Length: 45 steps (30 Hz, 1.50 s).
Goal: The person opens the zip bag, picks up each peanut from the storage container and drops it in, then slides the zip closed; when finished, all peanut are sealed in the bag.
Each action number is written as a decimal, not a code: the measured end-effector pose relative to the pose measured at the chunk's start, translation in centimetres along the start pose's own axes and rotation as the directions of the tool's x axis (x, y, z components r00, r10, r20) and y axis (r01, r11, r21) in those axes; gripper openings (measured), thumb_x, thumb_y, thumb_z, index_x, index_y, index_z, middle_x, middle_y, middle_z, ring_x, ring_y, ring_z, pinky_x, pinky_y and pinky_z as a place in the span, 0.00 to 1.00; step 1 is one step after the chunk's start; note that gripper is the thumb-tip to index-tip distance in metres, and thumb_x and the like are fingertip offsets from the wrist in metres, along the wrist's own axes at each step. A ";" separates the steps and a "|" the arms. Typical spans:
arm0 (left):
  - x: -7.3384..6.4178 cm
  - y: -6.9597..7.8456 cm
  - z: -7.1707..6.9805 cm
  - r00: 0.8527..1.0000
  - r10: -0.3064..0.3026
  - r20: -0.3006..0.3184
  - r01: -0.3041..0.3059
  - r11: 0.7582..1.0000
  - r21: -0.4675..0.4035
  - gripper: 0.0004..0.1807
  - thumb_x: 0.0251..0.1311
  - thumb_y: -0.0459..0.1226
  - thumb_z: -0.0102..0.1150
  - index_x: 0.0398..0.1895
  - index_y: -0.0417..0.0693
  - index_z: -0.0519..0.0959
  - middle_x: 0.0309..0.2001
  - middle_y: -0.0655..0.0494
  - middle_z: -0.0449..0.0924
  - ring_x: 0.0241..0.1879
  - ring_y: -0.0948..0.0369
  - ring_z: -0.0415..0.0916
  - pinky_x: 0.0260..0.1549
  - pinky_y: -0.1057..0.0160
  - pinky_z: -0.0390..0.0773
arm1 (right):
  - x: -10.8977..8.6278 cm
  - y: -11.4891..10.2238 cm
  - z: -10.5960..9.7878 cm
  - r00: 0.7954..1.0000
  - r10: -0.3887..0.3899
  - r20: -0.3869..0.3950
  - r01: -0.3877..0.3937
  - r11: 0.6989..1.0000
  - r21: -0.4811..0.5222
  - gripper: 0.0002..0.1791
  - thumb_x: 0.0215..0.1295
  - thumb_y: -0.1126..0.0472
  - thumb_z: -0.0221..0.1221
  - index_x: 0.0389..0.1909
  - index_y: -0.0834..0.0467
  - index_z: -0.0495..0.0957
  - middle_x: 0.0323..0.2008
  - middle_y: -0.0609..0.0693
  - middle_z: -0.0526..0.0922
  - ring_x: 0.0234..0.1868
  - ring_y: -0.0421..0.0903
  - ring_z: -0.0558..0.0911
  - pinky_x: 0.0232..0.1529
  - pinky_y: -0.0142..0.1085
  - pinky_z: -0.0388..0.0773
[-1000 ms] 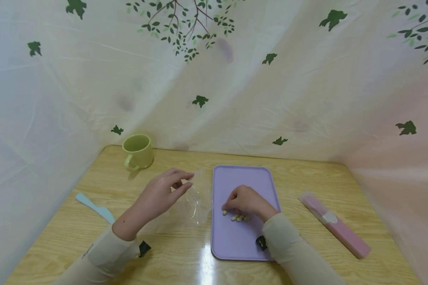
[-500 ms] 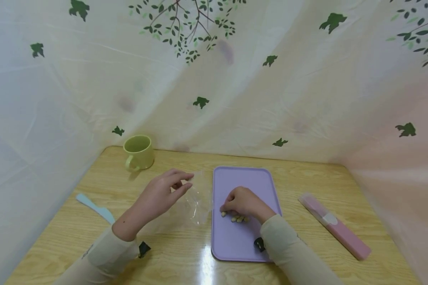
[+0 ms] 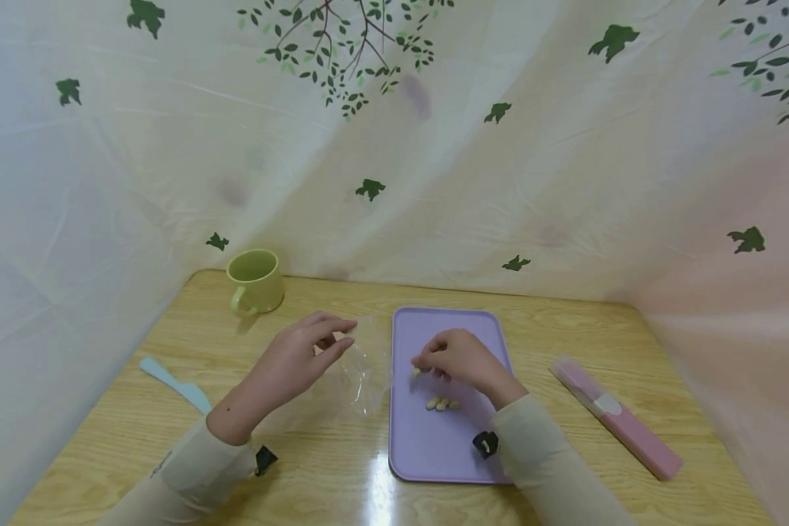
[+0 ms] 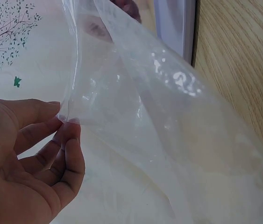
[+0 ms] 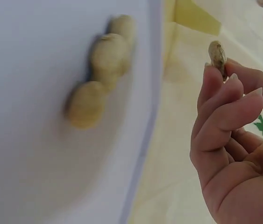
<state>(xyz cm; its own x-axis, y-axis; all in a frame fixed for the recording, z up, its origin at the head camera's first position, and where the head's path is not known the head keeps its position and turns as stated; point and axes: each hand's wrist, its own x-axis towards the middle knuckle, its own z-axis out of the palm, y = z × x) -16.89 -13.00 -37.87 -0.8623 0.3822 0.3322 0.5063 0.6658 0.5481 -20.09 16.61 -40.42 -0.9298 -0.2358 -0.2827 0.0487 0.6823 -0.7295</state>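
Note:
My left hand (image 3: pixel 302 353) pinches the edge of a clear plastic bag (image 4: pixel 122 93) between thumb and fingertips. In the left wrist view the bag spreads from the fingertips, its upper part folded. Just right of the bag lies a purple tray (image 3: pixel 451 460). Over the tray, my right hand (image 3: pixel 463 359) pinches a small beige nut in its shell (image 5: pixel 217 53) between thumb and fingertips. Several similar nuts (image 3: pixel 442 403) lie together on the tray, below that hand. The right wrist view shows them blurred, as pale rounded lumps (image 5: pixel 87 105).
A green mug (image 3: pixel 255 281) stands at the back left of the wooden table (image 3: pixel 329 475). A light blue plastic knife (image 3: pixel 176 382) lies left of my left forearm. At the right is a long pink case (image 3: pixel 621 420). A printed cloth (image 3: pixel 289 168) hangs behind the table.
My right hand has picked up a nut from the left of the group and raised it up and slightly right. The left hand and the bag have stayed in place.

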 end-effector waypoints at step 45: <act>0.1 0.0 -0.2 1.000 -0.004 0.011 0.005 1.000 -0.010 0.16 0.74 0.40 0.67 0.62 0.50 0.87 0.53 0.56 0.88 0.41 0.64 0.84 0.36 0.68 0.82 | -1.8 -4.8 2.5 0.991 -0.118 -0.057 0.127 0.975 0.183 0.09 0.72 0.50 0.69 0.43 0.51 0.88 0.42 0.56 0.92 0.37 0.53 0.87 0.33 0.41 0.84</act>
<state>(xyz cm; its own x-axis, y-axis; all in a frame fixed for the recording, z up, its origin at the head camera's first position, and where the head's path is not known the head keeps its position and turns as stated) -16.93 -13.05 -37.70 -0.8646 0.3864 0.3211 0.5024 0.6612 0.5571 -17.73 12.08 -37.98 -0.9484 -0.2747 -0.1584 -0.0034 0.5084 -0.8611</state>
